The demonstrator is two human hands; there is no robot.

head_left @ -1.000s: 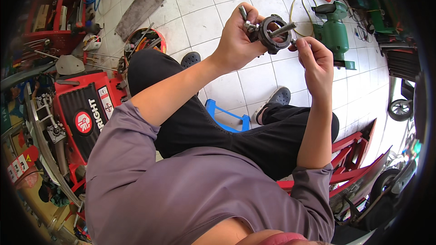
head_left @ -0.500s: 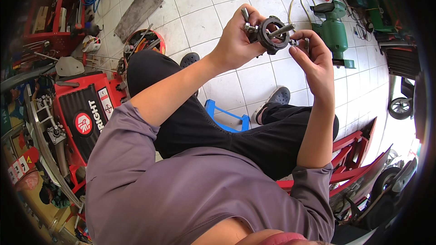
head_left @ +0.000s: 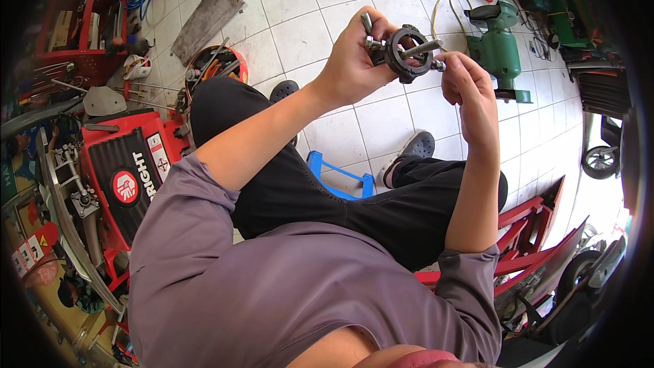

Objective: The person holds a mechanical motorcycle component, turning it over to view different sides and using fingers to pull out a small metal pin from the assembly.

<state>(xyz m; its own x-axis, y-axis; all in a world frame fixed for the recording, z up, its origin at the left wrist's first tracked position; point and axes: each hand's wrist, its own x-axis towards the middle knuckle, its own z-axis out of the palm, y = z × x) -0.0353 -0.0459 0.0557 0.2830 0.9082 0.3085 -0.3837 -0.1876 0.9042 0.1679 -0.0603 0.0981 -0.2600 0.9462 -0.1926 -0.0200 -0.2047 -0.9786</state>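
Observation:
My left hand (head_left: 364,51) is wrapped round a dark metal ring-shaped puller (head_left: 410,75) and holds it up in front of my knees. A thick threaded rod (head_left: 424,48) crosses the ring's opening and points to the upper right. A shiny side bolt (head_left: 373,43) sticks out on the ring's left, against my left fingers. Another side bolt (head_left: 439,65) juts from the ring's right. My right hand (head_left: 470,85) is closed at that bolt's outer end, its fingers curled and covering the rest of it.
A blue low stool (head_left: 340,174) stands between my legs. A red bucket of tools (head_left: 218,68) is beyond my left knee, near a worn board (head_left: 208,20). A green bench grinder (head_left: 501,51) stands at the right. A red and black machine (head_left: 129,170) is at my left.
My right fingers have curled in over the right side bolt; its handle, visible before between thumb and fingers, is now covered. My left hand and the puller have barely moved.

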